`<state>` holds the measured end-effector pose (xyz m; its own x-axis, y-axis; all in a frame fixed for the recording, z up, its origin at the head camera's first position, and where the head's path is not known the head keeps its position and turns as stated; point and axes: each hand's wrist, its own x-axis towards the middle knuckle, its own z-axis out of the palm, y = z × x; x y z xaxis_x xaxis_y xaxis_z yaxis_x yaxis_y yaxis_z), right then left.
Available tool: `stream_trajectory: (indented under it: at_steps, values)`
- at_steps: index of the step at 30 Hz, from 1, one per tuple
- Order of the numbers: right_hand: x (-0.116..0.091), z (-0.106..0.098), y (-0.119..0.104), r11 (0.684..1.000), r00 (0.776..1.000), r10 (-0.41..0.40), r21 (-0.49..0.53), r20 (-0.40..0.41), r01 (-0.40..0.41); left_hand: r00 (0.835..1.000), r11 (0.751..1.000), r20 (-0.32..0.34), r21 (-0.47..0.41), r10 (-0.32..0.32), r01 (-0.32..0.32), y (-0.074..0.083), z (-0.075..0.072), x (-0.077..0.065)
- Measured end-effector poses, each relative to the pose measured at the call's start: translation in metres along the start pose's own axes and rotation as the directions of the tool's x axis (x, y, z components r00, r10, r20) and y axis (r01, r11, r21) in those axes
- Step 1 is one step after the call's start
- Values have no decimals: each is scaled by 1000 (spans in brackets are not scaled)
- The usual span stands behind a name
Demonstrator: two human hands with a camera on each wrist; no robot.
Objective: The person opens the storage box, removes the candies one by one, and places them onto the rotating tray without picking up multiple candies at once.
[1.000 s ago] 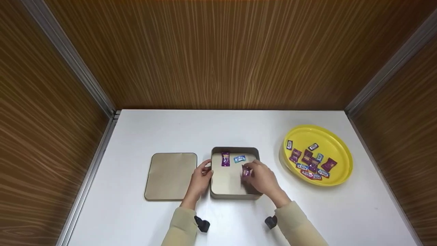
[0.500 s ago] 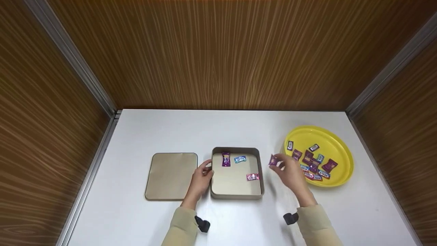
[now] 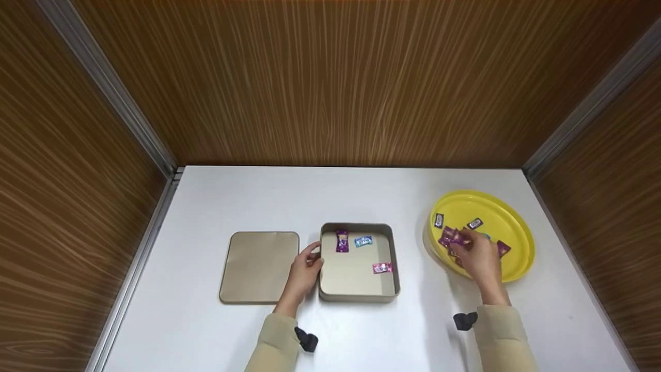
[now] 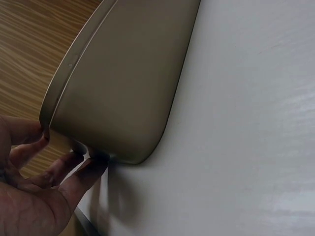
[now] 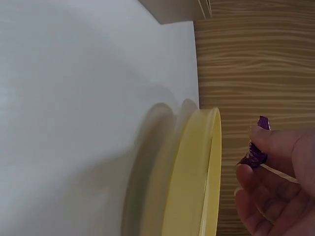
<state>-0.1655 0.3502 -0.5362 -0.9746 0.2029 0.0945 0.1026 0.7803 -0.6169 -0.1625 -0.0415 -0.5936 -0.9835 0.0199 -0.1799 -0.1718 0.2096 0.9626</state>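
Note:
My right hand (image 3: 479, 256) pinches a purple-wrapped candy (image 5: 255, 152) between thumb and fingers, over the near left part of a round yellow tray (image 3: 508, 214). In the head view it overlaps other purple candies and hides several sweets below. My left hand (image 3: 303, 273) rests its fingertips against the outer left wall of a beige square tin (image 3: 351, 281); in the left wrist view they touch its rim and lower corner. Inside the tin lie a purple candy (image 3: 342, 241), a blue one (image 3: 363, 241) and a pink one (image 3: 382, 267).
The flat beige lid (image 3: 261, 266) lies on the white table left of the tin. Two small dark-wrapped sweets, one being the left candy (image 3: 439, 220), lie in the tray. Wood-grain panels (image 3: 330, 82) stand behind and at both sides.
My right hand has moved right, from inside the tin to over the yellow tray, carrying the purple candy. The pink candy in the tin has come into view. My left hand stays put.

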Motion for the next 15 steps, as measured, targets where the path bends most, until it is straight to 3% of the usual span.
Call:
stream_trajectory:
  at_steps: [3,15]
  values:
    - [3,-6,11,999,999,44,-23,-8,-45,1000,1000,0,0,3,-3,0,0,0]
    - [17,-25,57,976,974,209,-80,86,-203,999,999,3,-11,47,-47,-3,0,-1]
